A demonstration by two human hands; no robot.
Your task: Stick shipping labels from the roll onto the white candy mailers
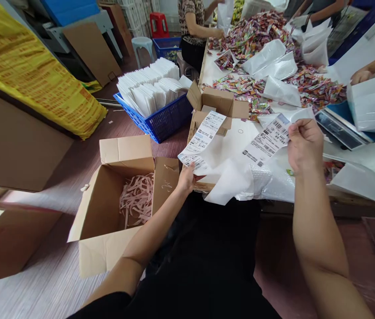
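Hands: held apart; the left hand is closed on the near end of a long white paper strip of printed labels, and the right hand is pinched on the upper right corner of a single white rectangular printed label.
Single label: held above the table, between the hands, to the left of the right hand, which is the nearer; its long axis is slanted from upper right to lower left.
Label strip: stretched away from the left hand, up and rightward, toward a small open brown cardboard box.
White bubble-textured packaging: spread along the near table edge, between the hands; whether it is touched by either label piece cannot be told.
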